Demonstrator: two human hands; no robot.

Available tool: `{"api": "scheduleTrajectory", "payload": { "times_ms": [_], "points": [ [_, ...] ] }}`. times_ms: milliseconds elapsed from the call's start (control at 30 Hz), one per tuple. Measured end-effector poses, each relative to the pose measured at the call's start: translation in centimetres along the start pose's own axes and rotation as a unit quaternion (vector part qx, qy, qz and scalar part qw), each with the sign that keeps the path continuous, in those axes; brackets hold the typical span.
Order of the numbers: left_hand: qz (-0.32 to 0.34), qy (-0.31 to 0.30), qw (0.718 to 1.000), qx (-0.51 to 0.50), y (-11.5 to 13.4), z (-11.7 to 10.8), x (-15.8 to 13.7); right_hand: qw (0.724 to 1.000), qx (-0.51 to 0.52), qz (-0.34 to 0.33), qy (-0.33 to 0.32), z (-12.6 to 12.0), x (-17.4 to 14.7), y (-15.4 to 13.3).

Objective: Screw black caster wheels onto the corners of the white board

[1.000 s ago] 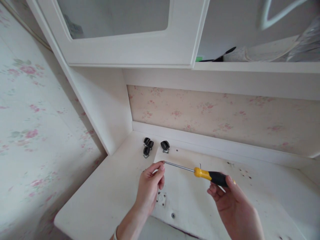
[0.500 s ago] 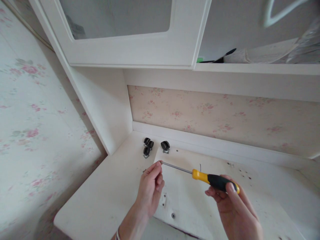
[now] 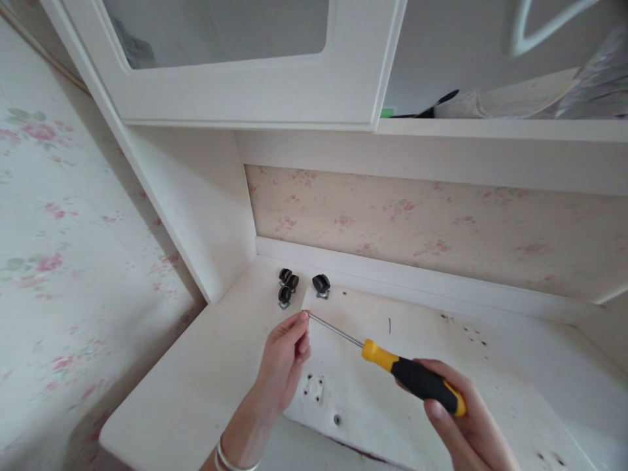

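Note:
My right hand (image 3: 454, 399) is closed round the yellow and black handle of a screwdriver (image 3: 383, 358), whose shaft points up and to the left. At the tip, my left hand (image 3: 287, 347) pinches with thumb and forefinger; whatever small piece may be between them is too small to make out. Beneath both hands lies a white board (image 3: 366, 386) with drilled holes. One black caster (image 3: 321, 284) stands on the board's far left corner, and several more casters (image 3: 285, 294) are grouped just left of it.
A small hex key (image 3: 390, 325) lies on the board. The white desk (image 3: 196, 386) extends to the left. Overhead hangs a white cabinet door (image 3: 255, 95), with an open shelf (image 3: 490, 129) holding wrapped items to its right. Floral wallpaper (image 3: 49, 261) covers the left wall.
The screwdriver's handle has dropped lower, so the shaft tilts more steeply. Both hands sit slightly further left in the view, and more holes on the board show beside my left hand.

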State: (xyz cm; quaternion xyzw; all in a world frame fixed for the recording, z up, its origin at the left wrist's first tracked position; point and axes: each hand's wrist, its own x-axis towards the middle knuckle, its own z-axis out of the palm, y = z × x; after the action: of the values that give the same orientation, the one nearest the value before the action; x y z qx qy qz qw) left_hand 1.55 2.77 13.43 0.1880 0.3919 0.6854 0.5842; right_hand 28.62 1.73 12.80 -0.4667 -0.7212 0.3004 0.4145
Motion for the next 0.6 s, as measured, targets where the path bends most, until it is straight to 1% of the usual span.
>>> {"api": "scheduleTrajectory", "payload": {
  "times_ms": [67, 133, 200, 233, 267, 300, 333, 367, 433, 467, 500, 533, 600],
  "points": [
    [0.012, 0.003, 1.000, 0.017, -0.1, 0.2, 0.3, 0.997, 0.062, 0.036, 0.012, 0.6, 0.1, -0.1],
    [0.024, 0.005, 0.998, 0.051, -0.3, 0.4, 0.5, 0.985, 0.140, 0.079, 0.060, 1.2, 0.5, -0.4],
    [0.016, -0.009, 0.991, 0.130, -0.7, 0.2, 0.9, 0.962, 0.214, 0.114, 0.122, 1.5, 1.6, -0.7],
    [0.012, -0.022, 0.982, 0.188, -0.8, 0.0, 1.2, 0.951, 0.241, 0.123, 0.150, 1.4, 2.4, -0.8],
    [0.016, -0.037, 0.966, 0.254, -0.9, -0.3, 1.6, 0.941, 0.261, 0.124, 0.177, 1.2, 3.4, -0.8],
    [0.034, -0.051, 0.945, 0.323, -1.0, -0.6, 2.2, 0.936, 0.268, 0.119, 0.197, 0.9, 4.5, -0.7],
    [0.066, -0.062, 0.916, 0.390, -1.1, -1.1, 2.9, 0.935, 0.260, 0.109, 0.216, 0.5, 5.8, -0.5],
    [0.111, -0.070, 0.879, 0.458, -1.1, -1.6, 3.7, 0.939, 0.241, 0.100, 0.225, 0.0, 7.2, -0.3],
    [0.194, -0.074, 0.790, 0.577, -1.0, -2.5, 5.5, 0.954, 0.183, 0.083, 0.222, -0.6, 9.9, 0.2],
    [0.220, -0.071, 0.746, 0.625, -1.0, -2.9, 6.4, 0.964, 0.145, 0.077, 0.210, -0.8, 11.2, 0.4],
    [0.235, -0.067, 0.720, 0.650, -1.0, -3.2, 7.2, 0.973, 0.103, 0.075, 0.194, -0.9, 12.4, 0.5],
    [0.245, -0.064, 0.700, 0.668, -1.0, -3.5, 7.9, 0.980, 0.057, 0.078, 0.175, -0.9, 13.4, 0.4],
    [0.254, -0.065, 0.681, 0.684, -1.2, -3.7, 8.9, 0.987, -0.023, 0.089, 0.135, -0.6, 15.2, 0.1]
  ]
}}
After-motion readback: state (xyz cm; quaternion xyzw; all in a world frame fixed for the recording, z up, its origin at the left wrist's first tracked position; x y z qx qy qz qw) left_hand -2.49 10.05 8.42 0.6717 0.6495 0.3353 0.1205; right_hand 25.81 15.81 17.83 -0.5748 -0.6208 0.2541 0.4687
